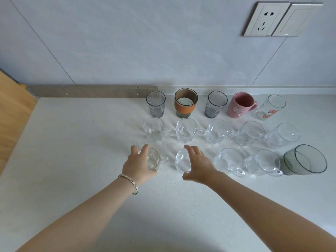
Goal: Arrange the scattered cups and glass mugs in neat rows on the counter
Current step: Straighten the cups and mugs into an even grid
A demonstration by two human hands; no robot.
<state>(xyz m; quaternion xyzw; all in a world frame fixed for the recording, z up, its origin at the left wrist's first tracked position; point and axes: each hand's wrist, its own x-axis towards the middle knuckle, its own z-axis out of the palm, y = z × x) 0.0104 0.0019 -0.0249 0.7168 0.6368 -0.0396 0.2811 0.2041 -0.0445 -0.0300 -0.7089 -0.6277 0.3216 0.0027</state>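
Cups stand in three rows on the white counter [72, 142]. The back row has a grey ribbed glass [156, 104], an orange-banded cup [185, 105], a second grey ribbed glass [216, 104], a pink mug [240, 105] and a clear printed glass [271, 107]. Several clear glass mugs form the middle row [218, 131]. In the front row, my left hand [139, 162] wraps a clear mug [154, 160] from its left side. My right hand [197, 163] wraps another clear mug [182, 160] from its right. Two clear mugs [230, 160] [265, 161] and a wide grey glass [307, 160] follow to the right.
A tiled wall rises right behind the back row, with a socket plate [267, 19] at the upper right. A metal strip [91, 90] runs along the counter's back edge on the left. A wooden surface [12, 115] borders the counter's left side.
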